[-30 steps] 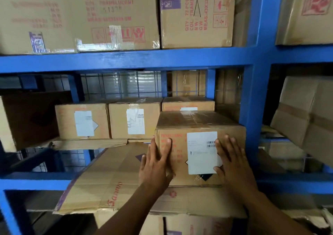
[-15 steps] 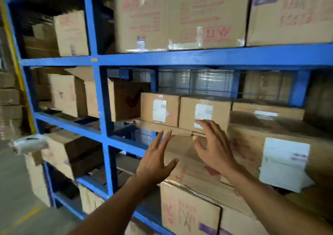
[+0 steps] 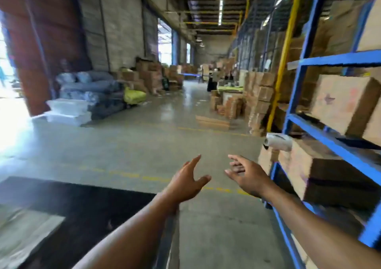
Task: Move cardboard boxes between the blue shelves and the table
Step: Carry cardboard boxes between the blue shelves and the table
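Held out over the concrete floor (image 3: 144, 145) just left of the blue shelves (image 3: 340, 58), 2 empty hands, left hand (image 3: 186, 183) and right hand (image 3: 246, 178), fingers spread loose, cardboard boxes (image 3: 342, 101) sitting on those shelves, dark table (image 3: 82, 207) farther left.

Grey concrete floor (image 3: 144, 149), block wall (image 3: 123, 31)

Single view: head-worn, wide-angle. Faces forward, slightly down, along warehouse floor (image 3: 144, 145) toward far end. Shelves (image 3: 340, 58) close at right edge, seen obliquely. Dark surface, perhaps table (image 3: 82, 202), near at lower left. Left hand (image 3: 185, 183), right hand (image 3: 247, 178) reach in from bottom, close to lens, low centre. Picture blurred throughout.
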A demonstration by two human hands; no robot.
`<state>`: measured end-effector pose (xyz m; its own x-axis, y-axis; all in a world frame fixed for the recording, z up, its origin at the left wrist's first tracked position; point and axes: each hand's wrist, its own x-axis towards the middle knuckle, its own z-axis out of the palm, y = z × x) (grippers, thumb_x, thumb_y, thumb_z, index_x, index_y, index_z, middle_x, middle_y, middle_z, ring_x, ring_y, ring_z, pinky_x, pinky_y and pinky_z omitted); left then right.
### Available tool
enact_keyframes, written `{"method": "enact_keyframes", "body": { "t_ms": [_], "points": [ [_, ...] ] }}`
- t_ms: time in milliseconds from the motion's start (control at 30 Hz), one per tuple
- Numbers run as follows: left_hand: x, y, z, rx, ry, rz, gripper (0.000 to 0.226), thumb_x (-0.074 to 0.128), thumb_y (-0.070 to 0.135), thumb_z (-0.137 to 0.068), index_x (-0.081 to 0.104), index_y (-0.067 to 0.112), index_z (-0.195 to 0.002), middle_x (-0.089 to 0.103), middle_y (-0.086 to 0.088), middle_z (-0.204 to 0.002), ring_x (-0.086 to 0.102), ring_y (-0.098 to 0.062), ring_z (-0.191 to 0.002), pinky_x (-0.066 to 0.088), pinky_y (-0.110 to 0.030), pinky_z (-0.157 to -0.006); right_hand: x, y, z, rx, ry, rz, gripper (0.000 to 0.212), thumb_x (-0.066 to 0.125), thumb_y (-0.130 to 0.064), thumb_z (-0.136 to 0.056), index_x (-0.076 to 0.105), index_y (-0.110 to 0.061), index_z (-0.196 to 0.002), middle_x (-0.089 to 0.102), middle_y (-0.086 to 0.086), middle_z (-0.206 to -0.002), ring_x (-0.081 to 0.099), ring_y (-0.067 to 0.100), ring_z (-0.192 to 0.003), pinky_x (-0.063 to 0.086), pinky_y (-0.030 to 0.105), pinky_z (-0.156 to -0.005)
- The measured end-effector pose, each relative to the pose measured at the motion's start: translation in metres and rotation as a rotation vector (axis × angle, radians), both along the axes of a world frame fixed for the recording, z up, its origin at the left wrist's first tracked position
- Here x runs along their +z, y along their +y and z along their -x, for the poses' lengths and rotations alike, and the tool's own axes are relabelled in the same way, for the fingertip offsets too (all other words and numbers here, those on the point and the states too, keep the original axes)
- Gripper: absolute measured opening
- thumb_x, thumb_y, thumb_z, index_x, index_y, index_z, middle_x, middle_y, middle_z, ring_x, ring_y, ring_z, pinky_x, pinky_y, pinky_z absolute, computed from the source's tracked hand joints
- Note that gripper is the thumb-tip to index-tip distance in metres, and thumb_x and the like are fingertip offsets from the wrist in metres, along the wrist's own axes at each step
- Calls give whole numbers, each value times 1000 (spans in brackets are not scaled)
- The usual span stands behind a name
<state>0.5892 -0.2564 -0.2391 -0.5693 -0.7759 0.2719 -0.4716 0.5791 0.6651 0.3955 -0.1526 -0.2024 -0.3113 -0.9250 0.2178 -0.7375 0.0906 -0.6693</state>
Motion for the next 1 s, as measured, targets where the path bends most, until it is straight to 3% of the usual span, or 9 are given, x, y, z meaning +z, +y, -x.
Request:
{"method": "enact_keyframes", "body": {
  "t_ms": [133, 233, 333, 433, 533, 733, 833, 1000],
  "points": [
    [-16, -6, -127, 378, 9, -87, 80, 67, 47, -90, 29, 29, -158, 42, -5, -157, 46, -21, -140, 30, -23, -109, -16, -79, -90, 316, 13, -48, 54, 70, -32, -89, 53, -23, -140, 64, -1, -119, 64, 15, -99, 44, 20, -81],
    [-29, 33, -211, 664, 29, -103, 78, 69, 44, -90, 33, 23, -157, 46, -7, -154, 44, -21, -141, 31, -27, -112, -29, -105, -165, 568, 14, -101, 52, 69, -31, -91, 53, -21, -139, 66, 3, -121, 65, 14, -97, 45, 21, -83],
    [-40, 97, -275, 954, 102, -165, 75, 71, 40, -89, 37, 23, -155, 50, -8, -152, 49, -23, -138, 38, -32, -113, -44, -100, -234, 814, 27, -155, 50, 70, -29, -90, 55, -19, -137, 69, 6, -120, 69, 18, -99, 48, 25, -87],
    [-55, 168, -319, 1244, 121, -201, 74, 71, 40, -90, 39, 22, -154, 50, -11, -151, 48, -27, -137, 36, -30, -110, -64, -75, -292, 1026, 9, -173, 46, 71, -31, -90, 58, -22, -133, 70, 3, -118, 70, 15, -100, 53, 31, -92],
    [-72, 233, -346, 1462, 180, -262, 73, 70, 40, -90, 37, 25, -154, 41, -9, -156, 39, -26, -144, 32, -35, -117, -89, -43, -335, 1169, -59, -229, 45, 71, -34, -89, 59, -27, -132, 70, 1, -118, 67, 12, -104, 54, 35, -95],
    [-95, 315, -398, 1724, 201, -329, 77, 71, 39, -89, 36, 21, -155, 38, -11, -159, 36, -29, -146, 31, -38, -119, -122, 1, -416, 1302, -118, -378, 54, 70, -39, -89, 55, -26, -138, 65, -1, -128, 62, 14, -114, 49, 36, -101],
    [-106, 326, -432, 1774, 236, -357, 78, 72, 39, -89, 36, 22, -156, 37, -11, -158, 38, -28, -144, 33, -37, -118, -134, 1, -459, 1280, -161, -414, 53, 70, -43, -87, 56, -27, -136, 67, -2, -128, 62, 14, -115, 47, 32, -101],
    [-139, 311, -506, 1823, 305, -404, 84, 75, 39, -87, 33, 20, -157, 31, -11, -160, 37, -27, -145, 32, -36, -117, -169, -15, -530, 1142, -205, -489, 64, 68, -44, -88, 48, -21, -144, 60, 7, -140, 54, 23, -130, 41, 38, -110]
  ]
}}
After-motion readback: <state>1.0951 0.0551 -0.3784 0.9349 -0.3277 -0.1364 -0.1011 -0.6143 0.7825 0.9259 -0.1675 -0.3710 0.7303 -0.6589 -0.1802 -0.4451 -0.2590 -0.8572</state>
